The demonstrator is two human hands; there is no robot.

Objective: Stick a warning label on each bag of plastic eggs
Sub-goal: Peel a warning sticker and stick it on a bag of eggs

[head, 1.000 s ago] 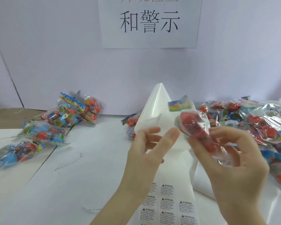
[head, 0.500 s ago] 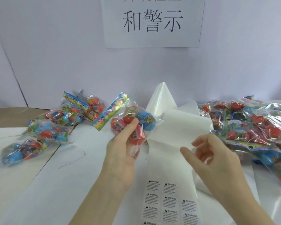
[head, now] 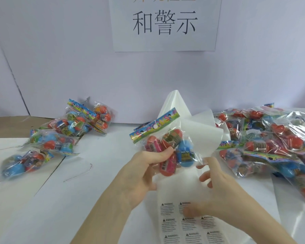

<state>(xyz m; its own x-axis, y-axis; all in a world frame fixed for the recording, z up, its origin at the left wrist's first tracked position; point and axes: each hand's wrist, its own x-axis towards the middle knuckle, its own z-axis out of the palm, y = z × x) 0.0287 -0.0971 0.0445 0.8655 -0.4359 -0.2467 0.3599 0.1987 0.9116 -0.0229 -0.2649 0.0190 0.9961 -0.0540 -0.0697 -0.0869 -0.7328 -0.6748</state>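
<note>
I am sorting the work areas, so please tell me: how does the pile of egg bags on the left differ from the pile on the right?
The left pile is small, only a few bags, while the right pile holds many more. The left pile's bags lie spread out, mostly side by side; the right pile's bags are heaped over one another and run past the picture's edge. Both hold clear bags of red and blue plastic eggs and lie on the white table.

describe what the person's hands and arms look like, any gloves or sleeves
Both the left hand and the right hand are bare, with no gloves. No rings, watch or bracelet show on either. Both forearms are uncovered as far as the frame's bottom edge, so no sleeve is in view. Fingernails look short and unpainted.
</note>
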